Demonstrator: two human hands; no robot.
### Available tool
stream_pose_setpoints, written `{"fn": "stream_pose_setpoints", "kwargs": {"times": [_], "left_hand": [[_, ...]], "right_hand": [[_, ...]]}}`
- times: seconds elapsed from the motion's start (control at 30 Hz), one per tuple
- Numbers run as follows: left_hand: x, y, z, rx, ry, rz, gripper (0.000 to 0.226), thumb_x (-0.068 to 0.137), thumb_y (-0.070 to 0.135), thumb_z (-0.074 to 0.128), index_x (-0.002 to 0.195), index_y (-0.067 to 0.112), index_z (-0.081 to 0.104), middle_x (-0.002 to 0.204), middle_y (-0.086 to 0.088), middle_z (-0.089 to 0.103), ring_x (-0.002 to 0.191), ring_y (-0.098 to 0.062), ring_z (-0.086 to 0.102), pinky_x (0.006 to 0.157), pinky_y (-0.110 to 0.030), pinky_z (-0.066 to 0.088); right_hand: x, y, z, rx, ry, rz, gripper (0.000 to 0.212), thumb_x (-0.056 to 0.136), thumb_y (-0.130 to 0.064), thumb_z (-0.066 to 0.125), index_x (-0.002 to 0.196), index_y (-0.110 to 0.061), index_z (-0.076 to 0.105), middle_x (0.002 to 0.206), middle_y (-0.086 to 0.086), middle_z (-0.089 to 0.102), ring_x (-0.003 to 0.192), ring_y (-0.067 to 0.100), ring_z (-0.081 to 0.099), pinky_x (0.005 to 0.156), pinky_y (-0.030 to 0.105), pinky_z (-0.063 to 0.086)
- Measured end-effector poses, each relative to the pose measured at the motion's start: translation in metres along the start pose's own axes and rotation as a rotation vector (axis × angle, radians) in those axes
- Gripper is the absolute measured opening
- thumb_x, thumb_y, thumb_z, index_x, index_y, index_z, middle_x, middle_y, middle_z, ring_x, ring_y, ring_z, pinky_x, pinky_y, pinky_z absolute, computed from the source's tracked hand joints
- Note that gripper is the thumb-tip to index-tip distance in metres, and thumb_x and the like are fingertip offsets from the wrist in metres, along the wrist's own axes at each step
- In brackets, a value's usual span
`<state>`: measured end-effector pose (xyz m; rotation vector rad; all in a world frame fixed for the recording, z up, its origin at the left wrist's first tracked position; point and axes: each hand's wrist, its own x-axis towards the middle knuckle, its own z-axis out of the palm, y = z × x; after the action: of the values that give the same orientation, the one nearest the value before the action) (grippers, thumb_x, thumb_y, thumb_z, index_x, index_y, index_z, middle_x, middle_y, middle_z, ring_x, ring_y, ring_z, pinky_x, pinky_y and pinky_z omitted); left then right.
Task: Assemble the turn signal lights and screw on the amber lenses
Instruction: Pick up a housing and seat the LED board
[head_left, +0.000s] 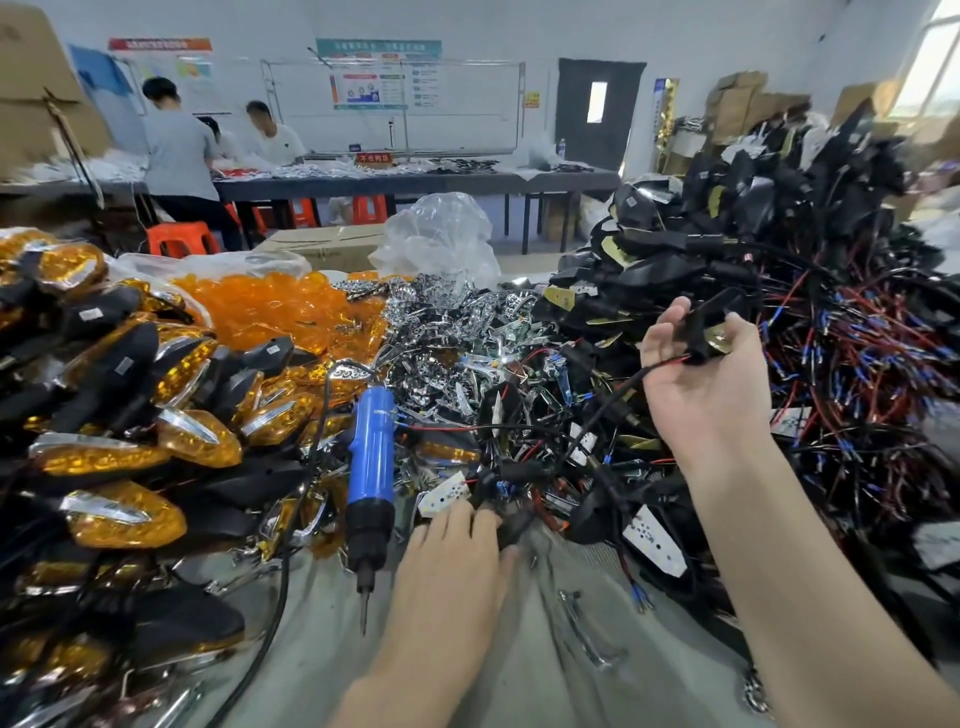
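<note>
Turn signal housing (702, 323), a black one, is held up in the air by the person's right grip (701, 387), with the fingers and thumb curled round it. A thin black wire (623, 385) hangs from it down into the mess below. Just behind and to the right of that hand is a big heap of black housings (789, 244) with red and blue wires. The left grip (451, 553) is low down, palm down on the grey tabletop (524, 660), well apart from the held housing. Its fingertips touch a small black part (513, 525) at the edge of the pile, next to a white board (444, 494); I cannot tell if it grasps the part. A blue screwdriver (370, 467) lies just to the left of that hand. Amber lenses (270, 312) sit further back, shiny silver pieces (452, 317) are heaped in the middle, and finished lights (124, 415) are piled on the left.
</note>
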<state>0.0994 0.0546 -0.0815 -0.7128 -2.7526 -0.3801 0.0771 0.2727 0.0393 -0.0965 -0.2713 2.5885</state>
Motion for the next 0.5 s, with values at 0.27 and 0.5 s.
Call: {"fn": "stream_pose_setpoints", "kwargs": {"times": [0.27,0.5], "left_hand": [[-0.005,-0.066,-0.070,-0.363,0.201,-0.182,0.016,0.100,0.038,0.038,0.113,0.046,0.041,0.076,0.014,0.054,0.068,-0.004,0.055,0.054,-0.027,0.038],[-0.004,-0.071,-0.054,-0.365,0.150,-0.111,0.050,0.094,0.051,0.031,0.137,0.034,0.052,0.108,0.013,0.059,0.089,-0.008,0.059,0.074,-0.036,0.051]], "right_hand": [[-0.007,0.032,-0.018,-0.253,-0.011,0.178,0.058,0.098,-0.067,0.041,0.093,-0.014,0.063,0.108,0.006,0.076,0.102,0.022,0.074,0.096,0.048,0.054],[-0.049,0.112,-0.059,-0.728,-0.330,0.636,0.070,0.082,-0.055,0.077,0.133,-0.010,0.060,0.121,0.009,0.073,0.107,0.021,0.071,0.092,0.046,0.059]]}}
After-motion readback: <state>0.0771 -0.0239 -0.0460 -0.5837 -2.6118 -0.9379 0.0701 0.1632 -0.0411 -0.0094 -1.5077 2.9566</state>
